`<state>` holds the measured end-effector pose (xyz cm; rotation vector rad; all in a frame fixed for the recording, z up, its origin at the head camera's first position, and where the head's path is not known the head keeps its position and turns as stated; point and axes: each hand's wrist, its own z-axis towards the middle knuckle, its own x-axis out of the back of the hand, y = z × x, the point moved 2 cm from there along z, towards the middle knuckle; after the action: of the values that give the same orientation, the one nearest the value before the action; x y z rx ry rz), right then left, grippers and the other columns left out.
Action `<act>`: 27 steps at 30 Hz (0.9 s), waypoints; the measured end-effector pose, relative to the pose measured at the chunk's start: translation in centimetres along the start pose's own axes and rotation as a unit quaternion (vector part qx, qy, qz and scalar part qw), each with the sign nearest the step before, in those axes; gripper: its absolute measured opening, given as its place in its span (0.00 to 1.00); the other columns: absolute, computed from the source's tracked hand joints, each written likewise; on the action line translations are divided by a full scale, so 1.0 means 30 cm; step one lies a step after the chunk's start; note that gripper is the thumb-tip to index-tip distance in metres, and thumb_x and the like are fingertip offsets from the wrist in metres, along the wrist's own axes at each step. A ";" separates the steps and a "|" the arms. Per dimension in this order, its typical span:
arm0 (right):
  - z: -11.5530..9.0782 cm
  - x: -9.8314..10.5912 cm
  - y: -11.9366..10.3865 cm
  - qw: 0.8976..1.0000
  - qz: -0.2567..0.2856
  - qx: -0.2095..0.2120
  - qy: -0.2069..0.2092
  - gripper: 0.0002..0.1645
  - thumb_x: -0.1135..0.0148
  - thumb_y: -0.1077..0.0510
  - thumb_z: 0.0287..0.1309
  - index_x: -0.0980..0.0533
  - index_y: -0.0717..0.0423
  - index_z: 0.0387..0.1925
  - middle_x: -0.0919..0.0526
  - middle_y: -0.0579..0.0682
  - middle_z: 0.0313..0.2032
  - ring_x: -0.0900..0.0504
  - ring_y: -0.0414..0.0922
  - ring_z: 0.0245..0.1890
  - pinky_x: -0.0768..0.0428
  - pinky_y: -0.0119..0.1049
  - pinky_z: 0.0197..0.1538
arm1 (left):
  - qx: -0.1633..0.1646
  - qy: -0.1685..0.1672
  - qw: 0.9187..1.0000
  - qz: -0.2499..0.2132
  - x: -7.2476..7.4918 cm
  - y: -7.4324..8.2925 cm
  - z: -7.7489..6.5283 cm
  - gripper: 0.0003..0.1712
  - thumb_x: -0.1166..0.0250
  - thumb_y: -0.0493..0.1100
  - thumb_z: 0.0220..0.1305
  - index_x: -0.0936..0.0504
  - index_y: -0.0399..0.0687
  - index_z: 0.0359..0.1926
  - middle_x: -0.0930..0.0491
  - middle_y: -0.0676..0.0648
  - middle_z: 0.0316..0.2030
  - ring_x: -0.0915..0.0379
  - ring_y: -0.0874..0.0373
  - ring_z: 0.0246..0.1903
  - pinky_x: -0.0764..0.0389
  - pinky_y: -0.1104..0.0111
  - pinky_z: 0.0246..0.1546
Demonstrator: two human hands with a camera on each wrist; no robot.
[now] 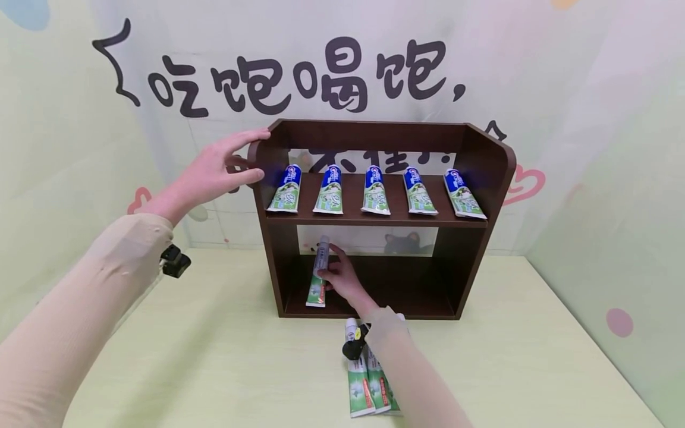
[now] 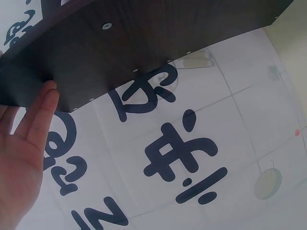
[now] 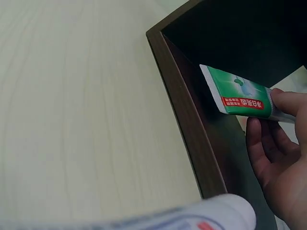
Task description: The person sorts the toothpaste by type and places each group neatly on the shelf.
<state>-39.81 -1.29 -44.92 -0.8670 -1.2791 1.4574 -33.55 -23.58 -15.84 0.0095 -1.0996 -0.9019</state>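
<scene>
My right hand (image 1: 342, 276) pinches a green and white toothpaste tube (image 1: 317, 288) between thumb and fingers, inside the lower level of a dark brown shelf (image 1: 369, 221). The tube leans with its cap up, near the left side panel; in the right wrist view its flat end (image 3: 215, 88) is close to the shelf floor. My left hand (image 1: 211, 166) touches the shelf's upper left side with extended fingers. In the left wrist view, fingertips (image 2: 50, 91) rest against the outer face of the side panel (image 2: 144, 33).
Several blue and green toothpaste tubes (image 1: 376, 193) lie in a spaced row on the upper level. More green and white tubes (image 1: 360, 389) lie on the pale table (image 1: 214, 356) before the shelf, partly under my right forearm. A printed wall cloth (image 1: 225, 35) hangs behind.
</scene>
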 end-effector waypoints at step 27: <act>-0.017 -0.088 0.017 0.988 -0.108 -0.010 -0.112 0.60 0.30 0.69 0.53 0.56 0.49 0.79 0.30 0.63 0.60 0.22 0.54 0.56 0.18 0.42 0.54 | -0.002 0.005 1.000 0.008 0.000 -0.003 0.004 0.36 0.36 0.44 0.67 0.37 0.61 0.73 0.40 0.53 0.75 0.18 0.40 0.52 0.26 0.89 0.43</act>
<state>-38.71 -3.66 -45.73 -0.5678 -1.5072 1.3968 -33.70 -23.59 -15.83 0.0020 -1.0869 -0.8887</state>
